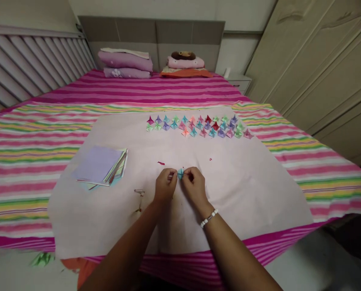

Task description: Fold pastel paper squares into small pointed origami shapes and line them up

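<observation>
My left hand (165,185) and my right hand (194,184) meet over a pale pink sheet (244,182) spread on the bed. Both pinch a small folded blue paper piece (180,173) between their fingertips. A white bead bracelet (209,217) circles my right wrist. To the left of my hands lies a stack of coloured paper squares (100,165) with a lilac one on top. Beyond my hands, rows of several small folded paper shapes (198,125) in many colours lie on the sheet.
A striped pink bedspread (32,137) covers the bed. Folded purple bedding (126,62) and a pink pillow with a brown toy (185,60) sit by the headboard. A wardrobe (320,60) stands right. Small red scraps (160,163) lie on the sheet. Green paper (43,258) lies below the bed's edge.
</observation>
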`<state>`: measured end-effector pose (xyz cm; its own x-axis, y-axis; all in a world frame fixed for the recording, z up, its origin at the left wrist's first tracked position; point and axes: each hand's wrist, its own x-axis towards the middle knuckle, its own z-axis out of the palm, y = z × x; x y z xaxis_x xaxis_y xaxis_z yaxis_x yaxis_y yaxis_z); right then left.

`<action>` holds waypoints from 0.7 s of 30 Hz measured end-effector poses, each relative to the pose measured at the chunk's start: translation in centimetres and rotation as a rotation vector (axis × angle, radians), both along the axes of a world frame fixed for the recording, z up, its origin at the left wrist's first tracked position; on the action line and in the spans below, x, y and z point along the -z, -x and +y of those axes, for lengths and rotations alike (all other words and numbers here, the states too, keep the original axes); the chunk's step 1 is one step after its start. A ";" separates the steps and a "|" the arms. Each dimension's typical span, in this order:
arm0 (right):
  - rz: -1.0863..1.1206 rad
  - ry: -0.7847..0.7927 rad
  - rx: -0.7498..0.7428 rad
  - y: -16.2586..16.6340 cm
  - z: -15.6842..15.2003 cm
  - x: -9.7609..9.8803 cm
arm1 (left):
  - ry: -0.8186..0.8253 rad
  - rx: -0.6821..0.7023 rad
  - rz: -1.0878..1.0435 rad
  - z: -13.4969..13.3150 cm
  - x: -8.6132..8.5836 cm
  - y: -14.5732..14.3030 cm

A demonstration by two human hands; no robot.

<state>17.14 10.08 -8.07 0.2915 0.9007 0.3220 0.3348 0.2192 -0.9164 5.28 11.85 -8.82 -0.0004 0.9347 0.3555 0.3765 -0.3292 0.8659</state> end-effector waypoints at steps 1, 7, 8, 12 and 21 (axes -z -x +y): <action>-0.010 0.005 0.004 0.0 0.0 0.1 | 0.007 -0.005 0.016 0.1 0.1 -0.1; -0.022 0.027 -0.011 -0.1 -0.2 -0.1 | 0.052 -0.045 0.052 0.2 -0.1 -0.7; -0.007 0.032 -0.012 -0.1 -0.2 -0.2 | 0.060 -0.049 0.044 0.3 -0.1 -0.7; 0.097 0.083 -0.002 -0.2 0.0 -0.1 | 0.064 -0.068 -0.002 0.4 0.1 -0.4; 0.051 0.048 0.028 -0.3 0.3 0.2 | -0.149 0.067 0.254 0.6 -0.3 0.2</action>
<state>17.43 10.35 -8.31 0.3312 0.9062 0.2628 0.2931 0.1659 -0.9416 5.07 12.43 -8.51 0.1659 0.8672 0.4696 0.5481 -0.4769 0.6871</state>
